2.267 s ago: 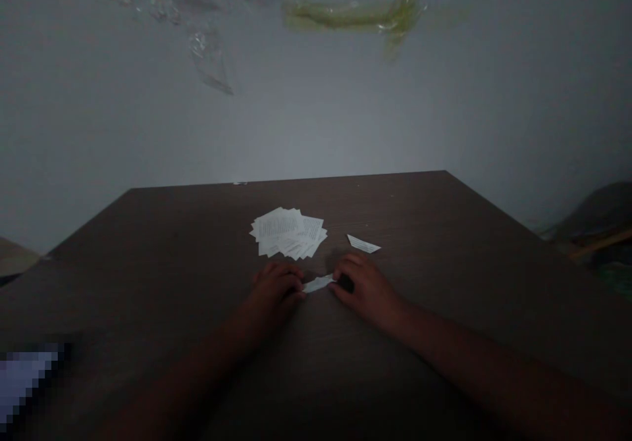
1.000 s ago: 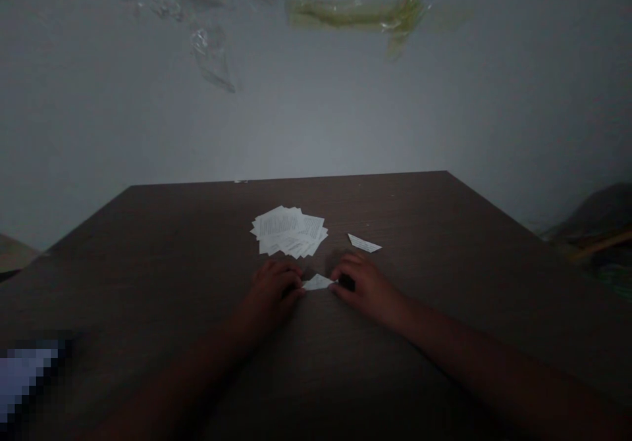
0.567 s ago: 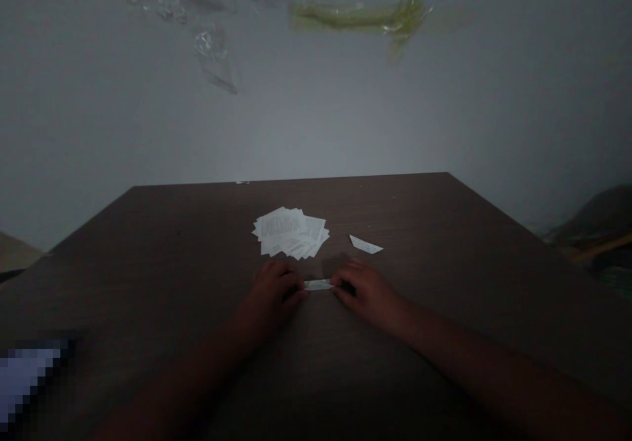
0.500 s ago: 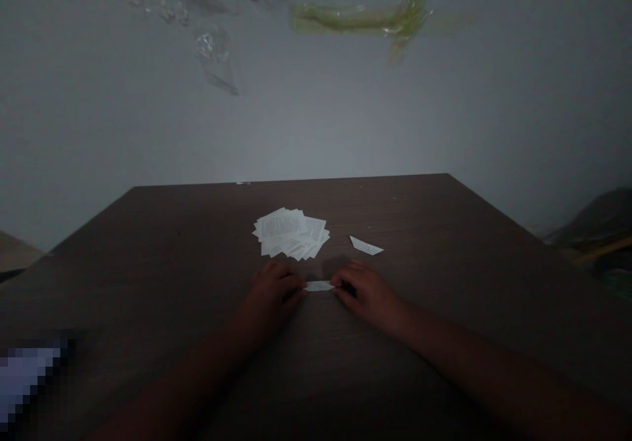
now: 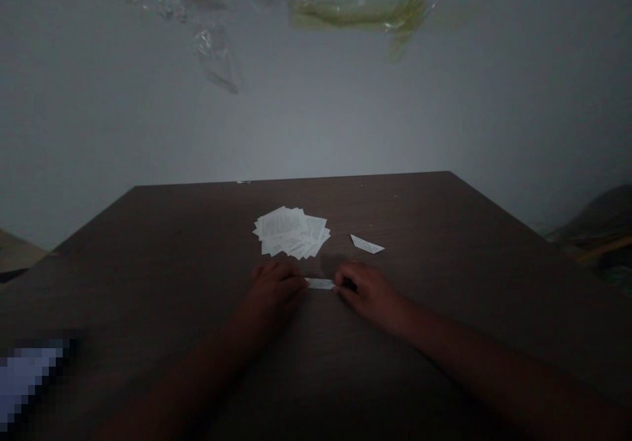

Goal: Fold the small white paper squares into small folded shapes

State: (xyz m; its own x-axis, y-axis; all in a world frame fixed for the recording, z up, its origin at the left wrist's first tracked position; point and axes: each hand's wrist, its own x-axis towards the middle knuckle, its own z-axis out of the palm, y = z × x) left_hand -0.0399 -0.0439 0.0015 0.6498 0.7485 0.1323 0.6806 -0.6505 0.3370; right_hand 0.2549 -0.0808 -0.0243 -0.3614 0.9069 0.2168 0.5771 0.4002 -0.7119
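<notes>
A narrow strip of folded white paper lies between my two hands, just above or on the tabletop. My left hand has its fingers closed on the strip's left end. At the right end, my right hand pinches the paper between thumb and curled fingers. Both ends of the strip are partly hidden by fingertips. Beyond my right hand lies a folded piece of printed paper with slanted ends. A fanned pile of printed paper sheets rests beyond my left hand.
The dark brown table reaches back to a grey wall with clear and yellowish tape on it. A pixelated bright object is at the left front. Dark items stand past the table's right edge.
The fingers of my left hand have shifted slightly over the strip's left end. My right hand has moved a little to the right, still at the paper's other end.
</notes>
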